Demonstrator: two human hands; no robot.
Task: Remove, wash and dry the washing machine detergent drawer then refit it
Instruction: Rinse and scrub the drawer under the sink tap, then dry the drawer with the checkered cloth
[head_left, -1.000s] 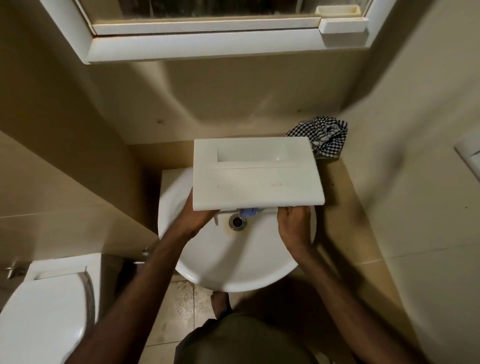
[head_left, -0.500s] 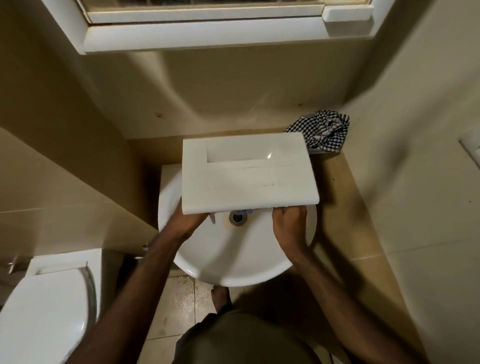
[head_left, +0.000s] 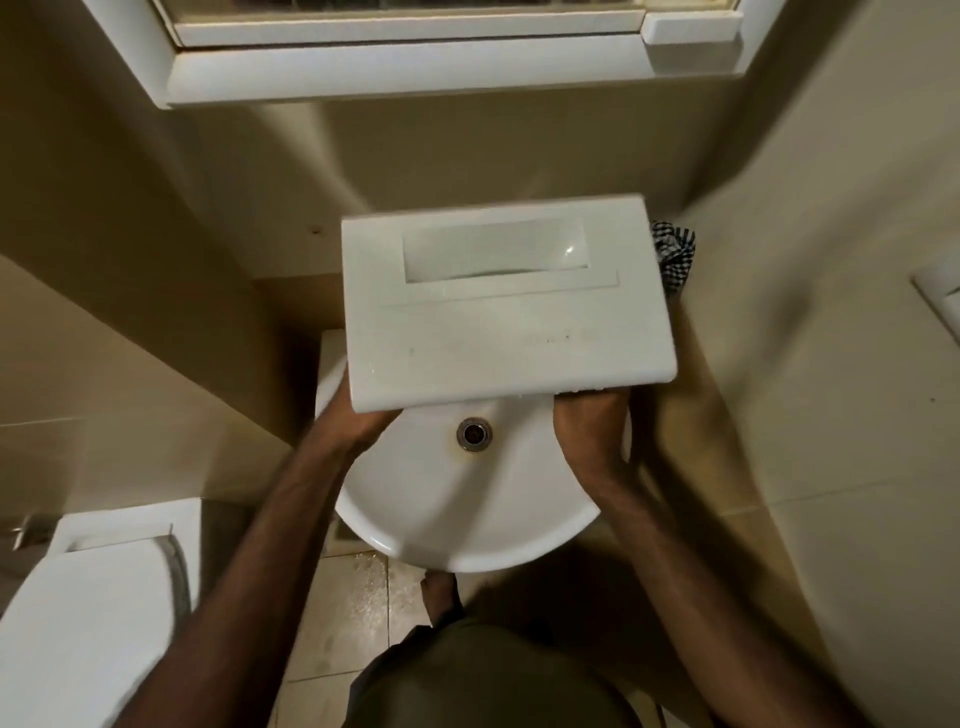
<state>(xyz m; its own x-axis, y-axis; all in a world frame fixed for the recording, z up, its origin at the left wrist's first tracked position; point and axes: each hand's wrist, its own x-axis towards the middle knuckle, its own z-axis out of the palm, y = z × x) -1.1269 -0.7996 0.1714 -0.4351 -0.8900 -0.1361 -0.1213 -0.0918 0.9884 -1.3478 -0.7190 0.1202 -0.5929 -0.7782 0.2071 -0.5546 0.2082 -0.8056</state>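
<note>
While both hands grip its near edge from beneath, fingers curled under, the white rectangular plastic detergent drawer hangs front-panel-up over the round white ceramic basin. Left hand, right hand. Suggest tilting to drain, then drying with the checked cloth.

1 white detergent drawer at centre, 2 hands: left hand at 8 o'clock, right hand at 4 o'clock. 1 sink, 1 drain, 1 checked cloth at 2 o'clock, 1 toilet at 8 o'clock.
</note>
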